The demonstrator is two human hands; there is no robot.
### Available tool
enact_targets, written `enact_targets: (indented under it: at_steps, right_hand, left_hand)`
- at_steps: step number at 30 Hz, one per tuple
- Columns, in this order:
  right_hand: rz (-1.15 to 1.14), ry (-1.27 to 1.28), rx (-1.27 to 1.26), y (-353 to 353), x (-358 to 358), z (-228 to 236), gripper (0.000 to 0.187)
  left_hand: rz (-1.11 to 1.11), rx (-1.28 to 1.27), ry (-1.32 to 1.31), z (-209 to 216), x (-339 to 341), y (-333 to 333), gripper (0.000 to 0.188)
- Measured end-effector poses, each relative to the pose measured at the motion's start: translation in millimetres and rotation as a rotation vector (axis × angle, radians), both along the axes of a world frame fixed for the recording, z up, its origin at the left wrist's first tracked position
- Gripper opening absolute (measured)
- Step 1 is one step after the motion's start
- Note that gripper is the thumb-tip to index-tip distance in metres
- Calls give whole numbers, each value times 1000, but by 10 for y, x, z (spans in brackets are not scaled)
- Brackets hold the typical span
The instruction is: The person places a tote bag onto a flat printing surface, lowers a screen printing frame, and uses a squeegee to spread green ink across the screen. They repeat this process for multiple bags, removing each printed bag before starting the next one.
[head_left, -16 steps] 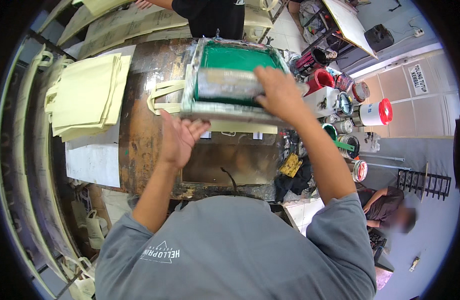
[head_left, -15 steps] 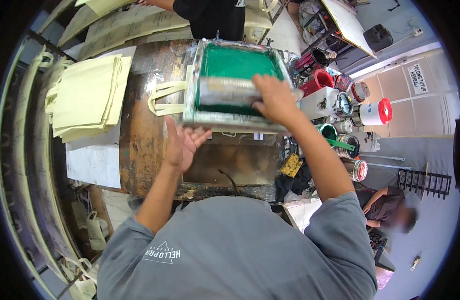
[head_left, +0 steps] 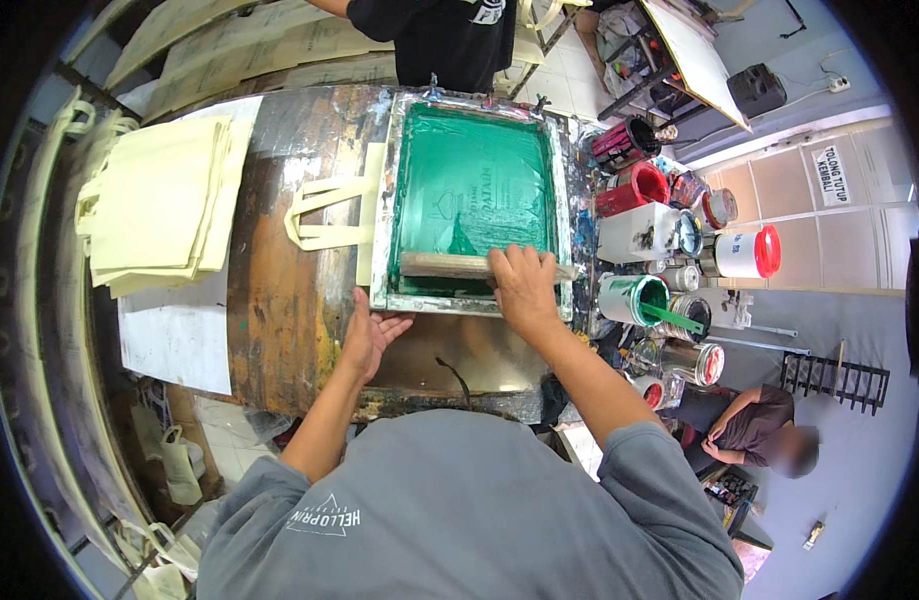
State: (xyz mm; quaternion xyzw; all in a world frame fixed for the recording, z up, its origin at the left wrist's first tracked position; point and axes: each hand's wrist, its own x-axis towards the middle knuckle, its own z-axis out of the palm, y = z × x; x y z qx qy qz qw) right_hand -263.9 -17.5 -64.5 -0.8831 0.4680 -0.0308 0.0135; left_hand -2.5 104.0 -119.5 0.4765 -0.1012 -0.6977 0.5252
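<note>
Squeegee (head_left: 445, 265) lay crosswise under the right hand (head_left: 526, 288)

The right hand was closed around the squeegee right of its middle; the long axis ran left to right, nearly parallel to the near rail of the silkscreen frame (head_left: 387, 225). The left hand (head_left: 370, 338), unclosed and holding nothing visible, was at the frame's near left corner, farther from the squeegee; contact there could not be told. Beyond the squeegee, green ink (head_left: 490, 150) coated the mesh. A cream tote bag (head_left: 368, 235) showed past the frame's left side on the worktable (head_left: 290, 270), with stacked tote bags (head_left: 160, 200) farther left.
</note>
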Motion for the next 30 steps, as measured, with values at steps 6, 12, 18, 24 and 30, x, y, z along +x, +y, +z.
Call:
enact_targets:
  at_steps: [6,12,18,24,30]
  right_hand:
    - [-6,-49,-168,-1197,246,-335,30]
    - [19,-9,-143,-2507,398,-564,37]
    - [38,-28,-15,-2834,364,-296,52]
    - [-24,11,-245,-2882,355,-773,55]
    - [-33,-89,-269,-2838,395,-731,31]
  left_hand:
    - [-38,30,-28,-84,62,-2,100]
    - [98,222,59,-105,-42,-84,111]
    - [-438,359,-467,216,196,-370,72]
    - [-306,-561,-1357,518,124,-2334,51]
    - [-208,-1034,-1890,131,-78,-3741,59]
